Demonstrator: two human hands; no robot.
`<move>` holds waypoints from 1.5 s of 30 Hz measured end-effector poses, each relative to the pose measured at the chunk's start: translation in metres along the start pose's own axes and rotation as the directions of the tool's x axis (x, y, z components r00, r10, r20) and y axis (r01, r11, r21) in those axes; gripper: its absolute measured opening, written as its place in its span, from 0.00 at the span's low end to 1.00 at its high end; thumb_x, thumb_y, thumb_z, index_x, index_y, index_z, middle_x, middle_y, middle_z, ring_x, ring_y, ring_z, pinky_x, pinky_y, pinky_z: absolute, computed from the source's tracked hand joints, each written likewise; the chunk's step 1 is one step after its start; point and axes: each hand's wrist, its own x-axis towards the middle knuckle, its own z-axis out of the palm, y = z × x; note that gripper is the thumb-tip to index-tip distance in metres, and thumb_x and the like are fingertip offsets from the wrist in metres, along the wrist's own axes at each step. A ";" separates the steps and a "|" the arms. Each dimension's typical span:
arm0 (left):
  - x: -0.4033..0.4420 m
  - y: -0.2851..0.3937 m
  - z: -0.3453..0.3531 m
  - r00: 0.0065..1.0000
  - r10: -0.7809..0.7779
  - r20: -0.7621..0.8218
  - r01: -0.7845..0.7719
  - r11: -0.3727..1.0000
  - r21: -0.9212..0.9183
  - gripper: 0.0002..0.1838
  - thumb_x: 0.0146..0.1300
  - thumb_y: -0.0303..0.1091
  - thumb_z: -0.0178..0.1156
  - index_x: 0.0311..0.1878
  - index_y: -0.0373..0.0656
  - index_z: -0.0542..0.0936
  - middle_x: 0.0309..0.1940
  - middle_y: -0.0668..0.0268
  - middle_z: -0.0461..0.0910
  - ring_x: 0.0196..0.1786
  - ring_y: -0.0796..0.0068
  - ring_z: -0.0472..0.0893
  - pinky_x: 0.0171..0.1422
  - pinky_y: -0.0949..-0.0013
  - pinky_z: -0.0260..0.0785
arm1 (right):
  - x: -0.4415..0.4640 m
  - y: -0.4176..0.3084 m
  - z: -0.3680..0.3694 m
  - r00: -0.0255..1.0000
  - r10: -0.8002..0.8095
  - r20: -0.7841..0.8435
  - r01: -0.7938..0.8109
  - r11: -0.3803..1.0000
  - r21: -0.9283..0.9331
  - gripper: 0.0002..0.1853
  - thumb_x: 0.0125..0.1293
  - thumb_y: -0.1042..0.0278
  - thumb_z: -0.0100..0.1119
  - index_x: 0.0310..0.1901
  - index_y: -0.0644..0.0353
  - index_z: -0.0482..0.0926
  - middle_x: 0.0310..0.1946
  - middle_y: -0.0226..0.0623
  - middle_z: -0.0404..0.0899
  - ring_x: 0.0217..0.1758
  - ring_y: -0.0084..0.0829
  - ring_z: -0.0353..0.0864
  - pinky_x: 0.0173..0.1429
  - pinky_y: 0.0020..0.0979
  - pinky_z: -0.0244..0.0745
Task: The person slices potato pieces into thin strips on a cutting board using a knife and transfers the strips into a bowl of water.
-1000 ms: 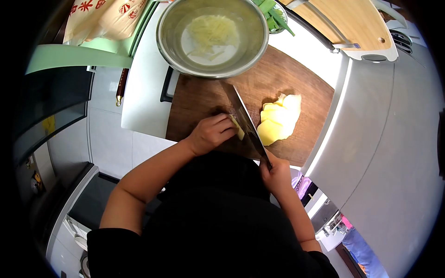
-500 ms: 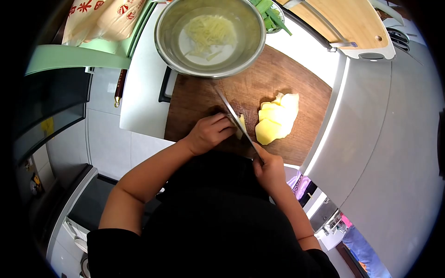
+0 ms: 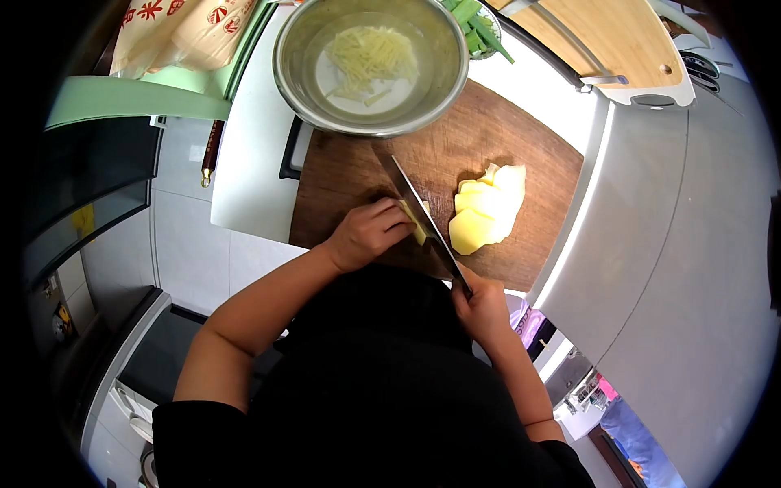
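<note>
My right hand (image 3: 482, 309) is closed around the handle of a kitchen knife (image 3: 426, 215), whose blade runs diagonally up and left over the wooden cutting board (image 3: 325, 175). Just left of the blade, my left hand (image 3: 370, 234) has its fingers bent and pressed on cut potato (image 3: 419, 233); part of the potato is hidden under the fingers. A sliver of potato shows on the blade's other side. To the right, overlapping potato slices (image 3: 480, 215) lie on the board. Beyond the knife stands a metal bowl (image 3: 297, 102) with potato shreds (image 3: 370, 61) in liquid.
Behind the bowl, a small dish holds cut green vegetable pieces (image 3: 480, 32). A light wooden board (image 3: 618, 41) stands in a rack at upper right. Printed bags (image 3: 191, 37) rest on a green shelf (image 3: 138, 102) at upper left. Grey counter (image 3: 651, 211) extends rightward.
My right hand has moved a little right and down, turning the knife so its broad blade face shows. More of the potato beside my left fingers is visible; my left hand stays in place.
</note>
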 end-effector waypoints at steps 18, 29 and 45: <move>-0.002 0.000 0.001 1.000 -0.019 -0.004 0.019 1.000 -0.013 0.10 0.49 0.27 0.58 0.37 0.39 0.83 0.37 0.65 0.79 0.43 0.66 0.78 0.43 0.69 0.75 | -0.004 -0.005 -0.002 1.000 0.025 0.009 -0.026 0.999 0.021 0.20 0.54 0.78 0.58 0.52 0.59 0.78 0.23 0.53 0.77 0.25 0.49 0.79 0.31 0.40 0.73; 0.002 0.001 -0.001 0.997 0.045 -0.071 -0.040 0.997 0.068 0.10 0.47 0.27 0.59 0.35 0.41 0.82 0.36 0.69 0.77 0.40 0.70 0.77 0.39 0.72 0.75 | 0.009 -0.006 0.019 0.998 -0.029 -0.057 0.019 0.987 -0.157 0.22 0.53 0.76 0.58 0.53 0.58 0.77 0.24 0.52 0.77 0.27 0.51 0.79 0.32 0.45 0.74; -0.002 -0.001 0.002 1.000 -0.014 -0.013 0.014 1.000 -0.016 0.11 0.47 0.26 0.61 0.36 0.39 0.83 0.36 0.64 0.79 0.42 0.66 0.79 0.42 0.69 0.76 | 0.001 -0.004 0.001 1.000 -0.015 -0.001 0.014 1.000 -0.012 0.19 0.54 0.78 0.57 0.51 0.60 0.78 0.21 0.54 0.76 0.24 0.51 0.78 0.30 0.43 0.73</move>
